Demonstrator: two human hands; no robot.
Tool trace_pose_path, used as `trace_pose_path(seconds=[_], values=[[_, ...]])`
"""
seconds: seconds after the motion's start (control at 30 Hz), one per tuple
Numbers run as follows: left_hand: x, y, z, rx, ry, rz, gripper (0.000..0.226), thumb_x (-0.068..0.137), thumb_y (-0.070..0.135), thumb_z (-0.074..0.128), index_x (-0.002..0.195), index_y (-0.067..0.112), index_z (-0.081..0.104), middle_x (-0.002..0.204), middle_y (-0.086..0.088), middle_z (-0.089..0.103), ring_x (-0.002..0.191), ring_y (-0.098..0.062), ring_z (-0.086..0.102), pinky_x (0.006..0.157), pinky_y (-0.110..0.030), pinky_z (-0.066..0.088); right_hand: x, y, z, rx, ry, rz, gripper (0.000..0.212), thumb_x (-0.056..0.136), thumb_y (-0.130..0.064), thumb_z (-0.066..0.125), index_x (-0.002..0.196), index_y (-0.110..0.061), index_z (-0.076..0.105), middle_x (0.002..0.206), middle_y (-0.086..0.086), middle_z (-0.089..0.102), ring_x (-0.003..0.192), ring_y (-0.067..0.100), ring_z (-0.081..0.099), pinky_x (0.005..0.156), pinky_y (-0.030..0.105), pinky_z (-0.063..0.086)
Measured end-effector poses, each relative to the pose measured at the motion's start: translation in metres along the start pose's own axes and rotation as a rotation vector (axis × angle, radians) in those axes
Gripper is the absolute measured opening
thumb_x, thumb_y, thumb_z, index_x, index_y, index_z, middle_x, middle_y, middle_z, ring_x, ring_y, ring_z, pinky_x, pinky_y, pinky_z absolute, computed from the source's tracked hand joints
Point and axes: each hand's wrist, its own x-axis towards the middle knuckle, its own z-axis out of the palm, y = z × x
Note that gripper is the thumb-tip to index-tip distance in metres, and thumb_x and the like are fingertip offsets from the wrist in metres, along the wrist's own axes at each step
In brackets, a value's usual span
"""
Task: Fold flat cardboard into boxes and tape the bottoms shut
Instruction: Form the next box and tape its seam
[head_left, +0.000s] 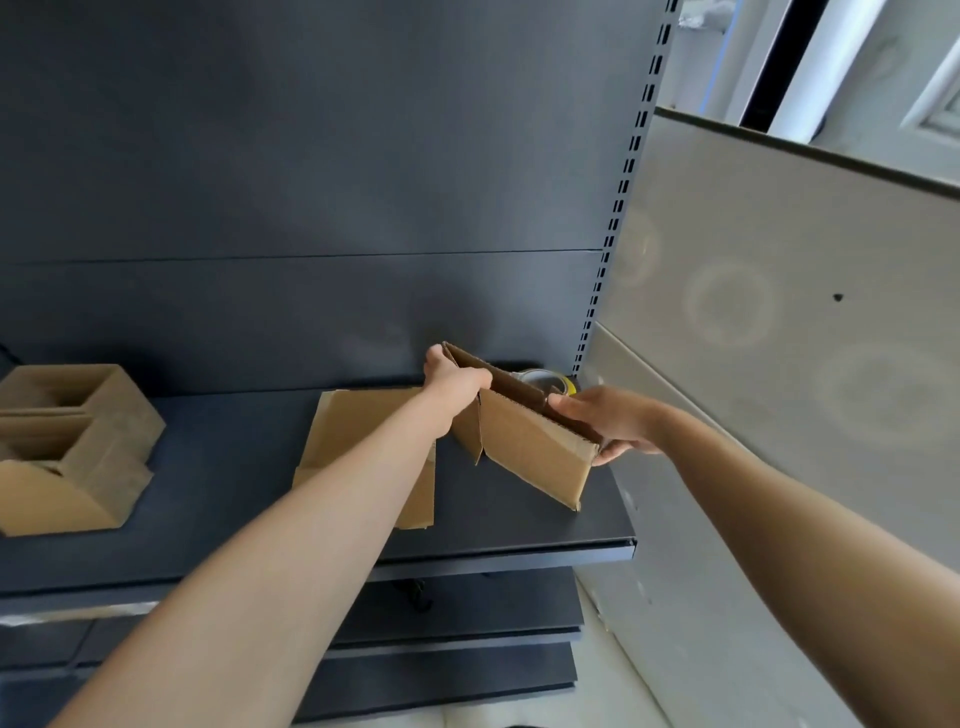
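A brown cardboard box blank (535, 447), partly opened, is held up above the dark shelf (234, 478). My left hand (454, 382) grips its upper left corner, fingers curled over the edge. On the right end, my right hand (610, 423) holds the blank with the thumb on top and fingers underneath. Flat cardboard sheets (358, 431) lie on the shelf under my left forearm. A roll of tape (548, 383) with a yellow rim sits behind the held blank, mostly hidden by it.
Several folded boxes (67, 447) stand stacked at the shelf's left end. A dark back panel rises behind the shelf, with a slotted upright (618, 218) at its right. A grey partition wall (779, 312) borders the right side. Lower shelves (457, 613) show below.
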Motion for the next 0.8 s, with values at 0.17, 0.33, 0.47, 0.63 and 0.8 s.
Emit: trace_pose_path(seconds=[0.17, 0.33, 0.47, 0.63, 0.8], values=[[-0.002, -0.004, -0.003, 0.002, -0.1, 0.001, 0.088, 0.085, 0.001, 0.057, 0.151, 0.03, 0.008, 0.153, -0.006, 0.026, 0.135, -0.032, 0.034, 0.105, -0.047, 0.041, 0.0, -0.006, 0.004, 0.002, 0.116, -0.017, 0.039, 0.099, -0.045, 0.04, 0.114, -0.015, 0.059, 0.098, 0.006, 0.067, 0.084, 0.023, 0.067, 0.069, 0.034, 0.059], [-0.001, -0.007, -0.006, -0.084, -0.097, -0.015, 0.086, 0.088, -0.002, 0.054, 0.152, 0.03, 0.005, 0.152, -0.007, 0.027, 0.133, -0.031, 0.038, 0.1, -0.044, 0.046, 0.006, -0.008, 0.019, -0.274, 0.214, -0.186, 0.043, 0.102, -0.039, 0.035, 0.131, -0.015, 0.054, 0.122, 0.005, 0.06, 0.114, 0.023, 0.055, 0.099, 0.032, 0.04], [-0.004, -0.006, -0.009, -0.089, -0.111, -0.012, 0.085, 0.088, -0.003, 0.051, 0.152, 0.03, 0.007, 0.152, -0.006, 0.027, 0.133, -0.031, 0.037, 0.101, -0.047, 0.045, 0.016, -0.008, 0.019, -0.32, 0.375, -0.235, 0.038, 0.104, -0.03, 0.029, 0.127, -0.012, 0.053, 0.122, 0.012, 0.059, 0.113, 0.03, 0.054, 0.091, 0.032, 0.04], [-0.008, -0.004, -0.009, -0.008, -0.145, -0.015, 0.083, 0.088, -0.005, 0.05, 0.151, 0.032, 0.01, 0.152, -0.005, 0.027, 0.131, -0.031, 0.038, 0.097, -0.046, 0.048, 0.029, -0.007, 0.016, -0.366, 0.501, -0.178, 0.036, 0.101, -0.019, 0.026, 0.127, -0.007, 0.048, 0.122, 0.022, 0.059, 0.111, 0.039, 0.055, 0.095, 0.045, 0.045], [-0.014, -0.005, -0.012, 0.039, -0.205, -0.005, 0.081, 0.088, -0.003, 0.05, 0.152, 0.031, 0.014, 0.151, -0.005, 0.031, 0.129, -0.031, 0.041, 0.099, -0.05, 0.046, 0.032, -0.007, 0.015, -0.39, 0.555, -0.123, 0.031, 0.096, -0.009, 0.03, 0.119, -0.01, 0.051, 0.112, 0.019, 0.059, 0.098, 0.037, 0.057, 0.079, 0.038, 0.048]])
